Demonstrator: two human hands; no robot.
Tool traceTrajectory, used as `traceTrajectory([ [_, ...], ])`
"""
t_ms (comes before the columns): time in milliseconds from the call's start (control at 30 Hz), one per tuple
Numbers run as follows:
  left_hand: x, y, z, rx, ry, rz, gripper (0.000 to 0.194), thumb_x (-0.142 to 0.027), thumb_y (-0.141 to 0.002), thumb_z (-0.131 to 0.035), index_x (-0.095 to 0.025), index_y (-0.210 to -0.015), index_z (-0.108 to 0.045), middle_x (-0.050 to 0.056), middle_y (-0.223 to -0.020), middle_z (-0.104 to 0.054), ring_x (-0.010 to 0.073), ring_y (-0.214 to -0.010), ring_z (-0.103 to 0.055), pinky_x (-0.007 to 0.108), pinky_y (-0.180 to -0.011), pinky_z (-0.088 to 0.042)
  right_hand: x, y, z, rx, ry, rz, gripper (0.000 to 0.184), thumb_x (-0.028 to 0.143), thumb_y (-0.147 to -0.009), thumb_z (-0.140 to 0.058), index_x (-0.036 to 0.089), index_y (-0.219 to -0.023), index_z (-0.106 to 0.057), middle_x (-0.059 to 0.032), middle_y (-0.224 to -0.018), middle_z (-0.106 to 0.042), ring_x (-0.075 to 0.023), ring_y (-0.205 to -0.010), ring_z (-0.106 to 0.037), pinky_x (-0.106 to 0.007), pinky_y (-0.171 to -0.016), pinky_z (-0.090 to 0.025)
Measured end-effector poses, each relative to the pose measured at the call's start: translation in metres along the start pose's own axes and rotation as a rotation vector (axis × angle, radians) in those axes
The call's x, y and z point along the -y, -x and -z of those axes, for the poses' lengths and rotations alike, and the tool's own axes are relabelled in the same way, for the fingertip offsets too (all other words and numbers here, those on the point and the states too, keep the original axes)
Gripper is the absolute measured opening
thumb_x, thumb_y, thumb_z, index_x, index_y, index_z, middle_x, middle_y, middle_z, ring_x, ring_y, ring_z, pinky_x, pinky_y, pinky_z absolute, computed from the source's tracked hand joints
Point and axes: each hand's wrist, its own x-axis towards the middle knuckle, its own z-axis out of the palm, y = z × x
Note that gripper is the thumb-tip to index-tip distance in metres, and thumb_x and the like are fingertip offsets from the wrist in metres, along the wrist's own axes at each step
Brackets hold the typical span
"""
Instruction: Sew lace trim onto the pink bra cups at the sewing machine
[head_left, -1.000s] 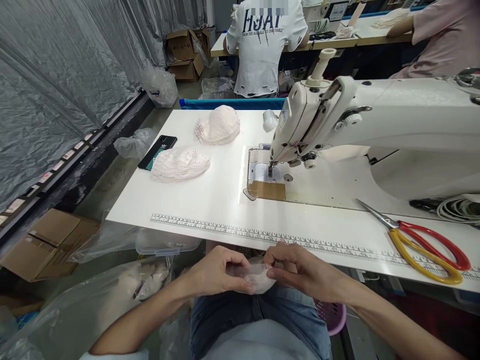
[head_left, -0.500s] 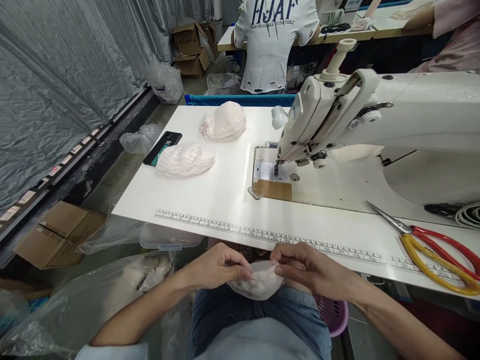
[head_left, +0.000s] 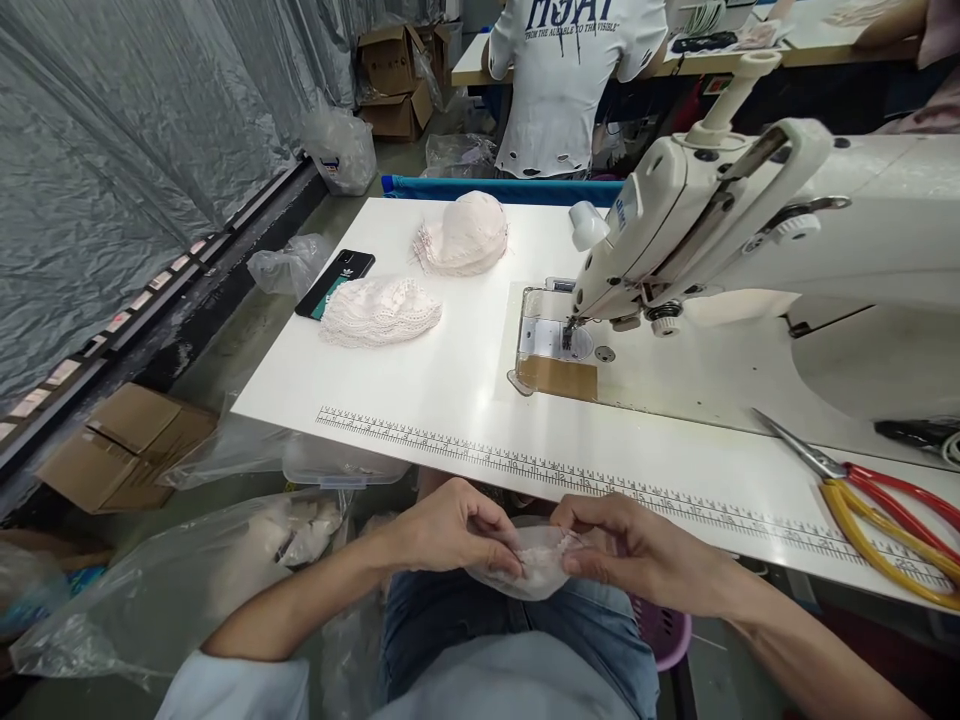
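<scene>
Above my lap, both hands hold a pale, cup-shaped piece of fabric with a lacy edge, which looks like a bra cup (head_left: 536, 575). My left hand (head_left: 465, 535) pinches its left side between thumb and fingers. On the opposite side, the thumb and fingertips of my right hand (head_left: 626, 550) grip the edge. The cup's rounded side hangs down towards my jeans. On the white table lie a stack of pale pink lace pieces (head_left: 382, 312) and, behind it, a rounded stack of pink cups (head_left: 465, 235).
A sewing machine (head_left: 675, 230) stands on the right of the table (head_left: 450, 400). Red and yellow-handled scissors (head_left: 862, 490) lie near the front edge. A phone (head_left: 337, 280) is partly under the lace stack. Plastic bags (head_left: 187, 580) and a cardboard box (head_left: 127, 445) sit at left. A person (head_left: 574, 90) sits ahead.
My view has shifted slightly, so the table and machine appear a little further right. Both hands keep hold of the bra cup, with the fingers slightly repositioned on its edge.
</scene>
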Motion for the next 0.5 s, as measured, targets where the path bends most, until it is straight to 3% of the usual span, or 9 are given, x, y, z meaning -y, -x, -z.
traceTrajectory([
  [100,-0.001,0.002,0.001,0.049,0.012,-0.02,0.021,-0.028,-0.067,-0.072,-0.012,-0.081,-0.075,0.003,-0.067,-0.069,0.0118,-0.061,-0.057,0.019,-0.059,-0.042,-0.001,-0.004,-0.003,0.025,-0.05,0.016,0.025,0.04,-0.082,-0.062,0.015,-0.082,-0.064,0.0021,-0.065,-0.051,-0.0084,-0.056,-0.04,-0.02,-0.049,-0.029],
  [333,0.013,0.01,0.013,0.141,0.025,-0.085,0.023,-0.033,-0.069,-0.073,-0.012,-0.08,-0.073,0.003,-0.069,-0.064,0.0089,-0.059,-0.053,0.017,-0.055,-0.04,-0.005,-0.005,-0.002,0.08,-0.191,0.007,0.019,0.033,-0.081,-0.065,0.014,-0.079,-0.064,0.0006,-0.068,-0.057,-0.0095,-0.061,-0.048,-0.02,-0.056,-0.037],
  [500,0.025,0.008,0.018,0.209,0.119,-0.241,0.023,-0.035,-0.074,-0.069,-0.012,-0.074,-0.07,0.006,-0.083,-0.063,0.0128,-0.076,-0.057,0.022,-0.07,-0.045,-0.009,-0.003,0.0,0.078,-0.245,-0.013,0.017,0.031,-0.082,-0.063,0.014,-0.079,-0.063,0.0006,-0.07,-0.057,-0.0091,-0.063,-0.049,-0.02,-0.057,-0.038],
])
